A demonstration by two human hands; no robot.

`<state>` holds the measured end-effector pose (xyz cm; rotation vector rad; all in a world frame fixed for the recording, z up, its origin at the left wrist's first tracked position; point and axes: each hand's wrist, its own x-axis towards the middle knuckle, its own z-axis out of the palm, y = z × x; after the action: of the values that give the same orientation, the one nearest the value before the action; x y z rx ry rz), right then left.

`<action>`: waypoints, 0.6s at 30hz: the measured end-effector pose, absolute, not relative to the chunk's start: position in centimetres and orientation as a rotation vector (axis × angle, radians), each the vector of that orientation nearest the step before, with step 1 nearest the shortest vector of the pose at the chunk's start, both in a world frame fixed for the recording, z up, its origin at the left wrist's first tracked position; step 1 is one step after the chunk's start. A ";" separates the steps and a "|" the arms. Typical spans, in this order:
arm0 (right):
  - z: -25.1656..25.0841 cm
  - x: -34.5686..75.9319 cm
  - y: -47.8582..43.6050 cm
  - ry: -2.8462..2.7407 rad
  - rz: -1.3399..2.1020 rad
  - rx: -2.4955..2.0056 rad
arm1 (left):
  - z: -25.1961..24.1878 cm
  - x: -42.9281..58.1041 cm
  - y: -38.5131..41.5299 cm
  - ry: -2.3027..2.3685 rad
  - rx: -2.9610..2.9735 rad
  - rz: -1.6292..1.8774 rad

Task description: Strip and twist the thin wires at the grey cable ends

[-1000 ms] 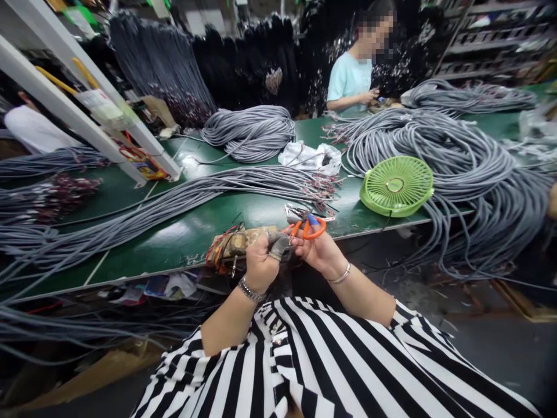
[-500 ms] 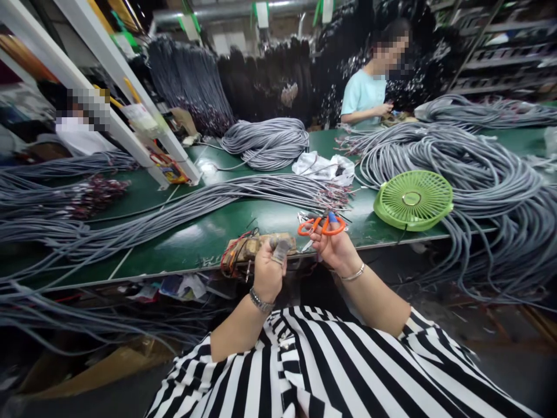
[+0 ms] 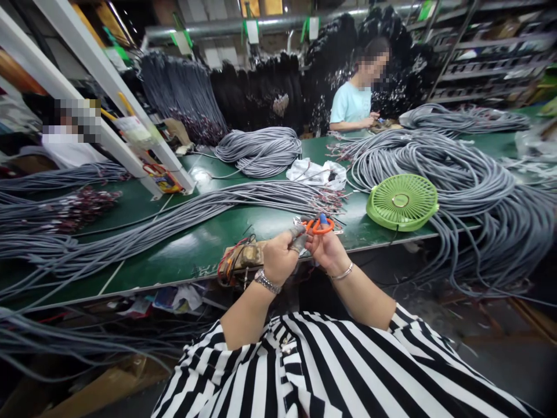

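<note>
My right hand [image 3: 329, 253] is closed on a pair of scissors with orange handles [image 3: 328, 229]. A blue covering wraps one of its fingertips, at the handle loop. My left hand [image 3: 281, 255], with grey coverings on its thumb and finger, is pinched right beside the scissors, meeting the right fingers. Whatever lies in that pinch is hidden. Just beyond both hands, stripped red and white wire ends finish a bundle of grey cables [image 3: 209, 206] on the green table [image 3: 183, 252]. By my left wrist is a brownish, tape-wrapped block [image 3: 249, 255] with thin red and black wires.
A green fan [image 3: 402, 202] stands at the right, before a big pile of grey cable coils [image 3: 452, 165]. Behind the bundle lie a white plastic bag [image 3: 315, 172] and another cable coil [image 3: 261, 150]. White posts [image 3: 100, 75] rise at the left. A co-worker [image 3: 352, 104] sits across the table.
My left hand has moved right and forward from beside the taped block to meet my right hand at the scissors. The right hand keeps hold of them. The view has shifted slightly.
</note>
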<state>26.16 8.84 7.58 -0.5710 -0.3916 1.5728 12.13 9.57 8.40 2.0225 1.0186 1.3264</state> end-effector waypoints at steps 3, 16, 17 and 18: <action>7.7 26.1 9.0 -0.387 1.573 -0.558 | 8.1 13.0 9.6 0.859 1.732 1.436; 6.6 26.2 9.5 -0.393 1.608 -0.471 | 8.8 13.8 9.6 0.637 0.693 1.287; 6.6 26.3 9.5 -0.384 1.605 -0.467 | 8.8 13.8 9.6 0.628 0.686 1.276; 6.6 26.5 9.6 -0.376 1.600 -0.463 | 8.7 13.7 9.6 0.616 0.678 1.269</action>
<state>26.49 9.56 6.65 -0.4632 -0.3761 1.6001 13.70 9.59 8.72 0.6778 0.6164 1.2693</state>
